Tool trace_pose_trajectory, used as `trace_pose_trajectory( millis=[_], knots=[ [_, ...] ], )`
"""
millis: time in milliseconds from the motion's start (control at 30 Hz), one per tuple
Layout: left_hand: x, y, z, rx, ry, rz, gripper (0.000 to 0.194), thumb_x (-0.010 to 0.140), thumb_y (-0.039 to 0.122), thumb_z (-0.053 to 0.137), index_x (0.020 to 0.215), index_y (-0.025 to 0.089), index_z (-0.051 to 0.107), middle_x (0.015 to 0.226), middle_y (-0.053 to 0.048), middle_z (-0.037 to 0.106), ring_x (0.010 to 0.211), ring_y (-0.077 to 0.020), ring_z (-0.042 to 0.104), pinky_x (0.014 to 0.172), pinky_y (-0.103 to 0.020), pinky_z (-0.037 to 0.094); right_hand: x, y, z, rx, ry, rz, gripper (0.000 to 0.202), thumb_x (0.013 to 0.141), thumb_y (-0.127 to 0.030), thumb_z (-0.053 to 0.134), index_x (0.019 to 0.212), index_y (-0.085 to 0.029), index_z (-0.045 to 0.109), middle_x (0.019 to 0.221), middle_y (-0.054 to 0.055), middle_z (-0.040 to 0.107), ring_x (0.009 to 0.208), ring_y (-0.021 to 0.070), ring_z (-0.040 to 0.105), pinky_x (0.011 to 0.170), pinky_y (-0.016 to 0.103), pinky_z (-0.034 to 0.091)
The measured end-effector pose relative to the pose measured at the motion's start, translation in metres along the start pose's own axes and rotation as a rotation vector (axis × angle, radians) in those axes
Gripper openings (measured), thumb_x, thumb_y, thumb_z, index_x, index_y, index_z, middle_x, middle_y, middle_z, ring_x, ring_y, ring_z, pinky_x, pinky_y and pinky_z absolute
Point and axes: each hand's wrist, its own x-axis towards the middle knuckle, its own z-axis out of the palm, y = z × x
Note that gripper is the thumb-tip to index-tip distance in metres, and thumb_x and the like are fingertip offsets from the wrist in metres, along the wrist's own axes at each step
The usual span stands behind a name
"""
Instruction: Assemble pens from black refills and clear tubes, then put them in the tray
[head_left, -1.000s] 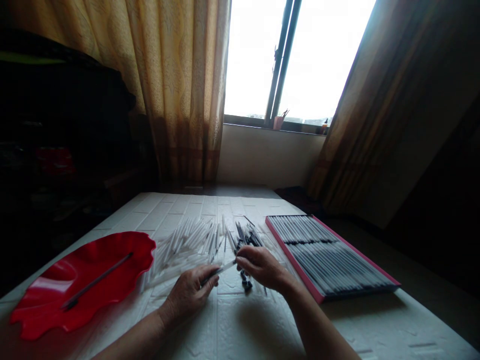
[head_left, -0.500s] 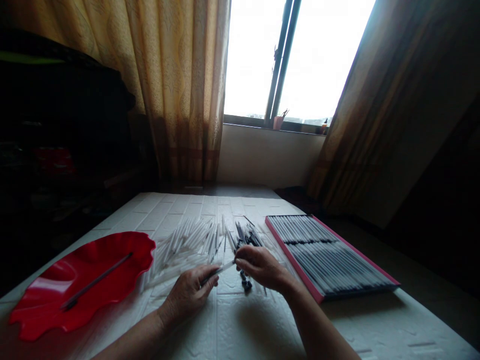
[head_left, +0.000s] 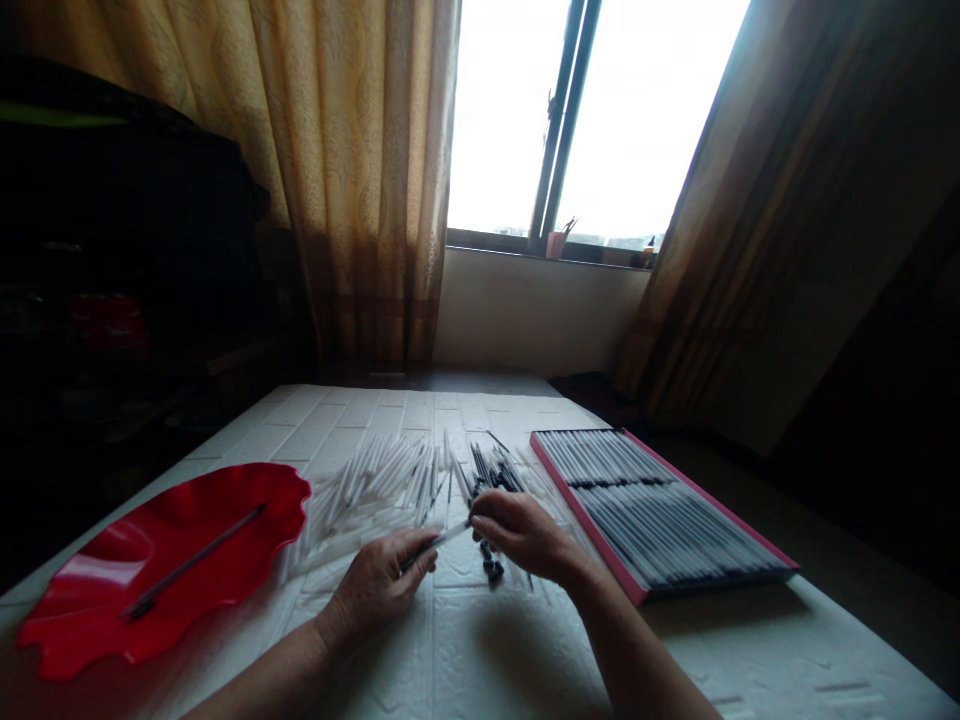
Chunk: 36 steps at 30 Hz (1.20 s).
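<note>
A slim pen with a clear barrel (head_left: 451, 535) is held between my two hands above the table. My left hand (head_left: 384, 572) is closed round its lower left end, while the fingers of my right hand (head_left: 516, 530) pinch its upper right end, where a small dark part shows. Just beyond my right hand lies a bundle of dark pen parts (head_left: 496, 464). Several small black caps (head_left: 492, 570) sit under that hand. Clear pen barrels (head_left: 382, 468) are heaped past my left hand. One pen (head_left: 196, 562) rests in the red wavy-edged dish (head_left: 97, 585).
To the right, a pink-edged box (head_left: 589, 530) holds two rows of pens (head_left: 675, 535). All of this stands on a white brick-patterned table (head_left: 405, 412). A window (head_left: 630, 120) and patterned curtains (head_left: 360, 180) are behind, with a small cup (head_left: 556, 245) on the sill.
</note>
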Motion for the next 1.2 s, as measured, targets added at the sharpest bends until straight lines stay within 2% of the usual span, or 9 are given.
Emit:
trace_pose_trajectory(
  millis=[400, 533, 633, 867, 1033, 1200],
  knots=[
    [-0.0002, 0.0032, -0.0015, -0.01, -0.01, -0.006, 0.028, 0.087, 0.027, 0.05, 0.098, 0.018, 0.074, 0.073, -0.003, 0.075, 0.067, -0.0178, 0.071, 0.065, -0.024, 0.054, 0.0011, -0.0004, 0.002, 0.021, 0.001, 0.021, 0.019, 0.088, -0.027, 0.054, 0.073, -0.018, 0.062, 0.061, 0.001, 0.068, 0.051, 0.0114, 0.06, 0.049, 0.02, 0.043],
    [-0.0004, 0.0026, -0.0014, -0.012, -0.009, -0.018, 0.029, 0.086, 0.028, 0.051, 0.101, 0.017, 0.074, 0.074, -0.004, 0.076, 0.068, -0.0185, 0.071, 0.067, -0.025, 0.055, 0.0, 0.0004, 0.0012, 0.041, 0.013, 0.013, 0.014, 0.088, -0.027, 0.054, 0.09, -0.017, 0.064, 0.07, 0.002, 0.07, 0.055, 0.0116, 0.061, 0.052, 0.02, 0.045],
    [-0.001, 0.0011, -0.0009, -0.013, -0.008, -0.032, 0.03, 0.086, 0.028, 0.051, 0.102, 0.017, 0.074, 0.075, -0.005, 0.077, 0.07, -0.0195, 0.072, 0.07, -0.026, 0.055, -0.0003, 0.0013, 0.0011, 0.065, 0.005, 0.009, 0.017, 0.088, -0.027, 0.056, 0.099, -0.017, 0.063, 0.072, 0.003, 0.071, 0.058, 0.0124, 0.061, 0.054, 0.021, 0.046],
    [-0.0017, -0.0012, -0.0001, -0.034, -0.009, -0.067, 0.032, 0.085, 0.03, 0.053, 0.104, 0.015, 0.075, 0.089, -0.009, 0.079, 0.08, -0.0233, 0.073, 0.076, -0.031, 0.056, 0.0001, 0.0009, 0.002, 0.066, -0.006, 0.005, 0.011, 0.084, -0.024, 0.057, 0.079, -0.017, 0.064, 0.066, 0.002, 0.068, 0.054, 0.0116, 0.059, 0.052, 0.021, 0.043],
    [-0.0015, 0.0003, 0.0006, -0.085, -0.018, -0.089, 0.031, 0.085, 0.031, 0.053, 0.101, 0.017, 0.076, 0.078, -0.007, 0.078, 0.072, -0.0224, 0.072, 0.073, -0.031, 0.055, 0.0008, 0.0011, 0.0031, 0.103, -0.003, 0.032, 0.015, 0.085, -0.028, 0.056, 0.078, -0.017, 0.064, 0.065, 0.002, 0.068, 0.053, 0.0121, 0.059, 0.051, 0.022, 0.045],
    [-0.0001, -0.0034, -0.0005, -0.166, 0.03, -0.168, 0.027, 0.079, 0.032, 0.063, 0.099, 0.021, 0.077, 0.092, -0.007, 0.079, 0.085, -0.0246, 0.072, 0.081, -0.033, 0.053, 0.0022, 0.0058, 0.0026, 0.188, -0.006, 0.067, 0.014, 0.081, -0.03, 0.06, 0.08, -0.017, 0.065, 0.067, 0.001, 0.066, 0.054, 0.0116, 0.057, 0.053, 0.023, 0.044]
  ],
)
